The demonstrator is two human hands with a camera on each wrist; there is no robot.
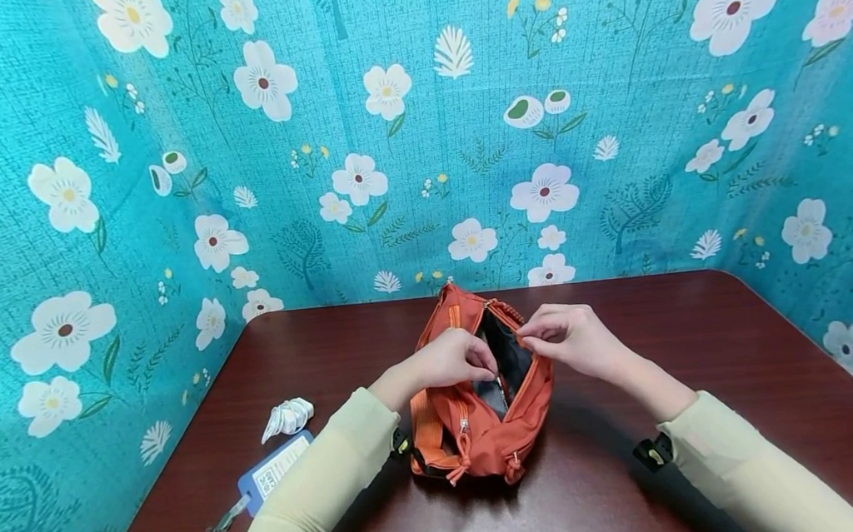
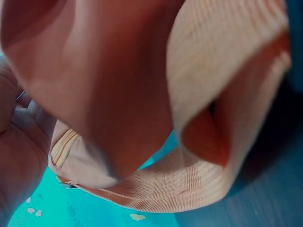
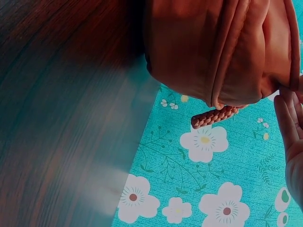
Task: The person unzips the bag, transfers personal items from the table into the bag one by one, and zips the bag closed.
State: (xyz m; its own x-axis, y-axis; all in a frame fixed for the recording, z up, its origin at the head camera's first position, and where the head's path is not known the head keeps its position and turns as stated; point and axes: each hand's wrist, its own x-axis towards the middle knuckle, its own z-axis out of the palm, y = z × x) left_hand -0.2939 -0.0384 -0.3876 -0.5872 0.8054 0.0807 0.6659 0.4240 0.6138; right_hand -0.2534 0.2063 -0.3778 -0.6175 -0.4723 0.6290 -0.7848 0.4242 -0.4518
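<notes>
Bag (image 1: 526, 413) sits on tbl (image 1: 566, 505) ctr frame, ID card (image 1: 275, 470) lower L, small bundle (image 1: 288, 417) just behind it, cloth (image 1: 425, 157) behind all.

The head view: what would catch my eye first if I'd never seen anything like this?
Probably the orange bag, open in the middle of the dark table, with the left hand at its opening and the right hand pinching its rim. Behind it, the turquoise floral cloth fills the background. A blue-edged card lies on the table's left side.
</notes>
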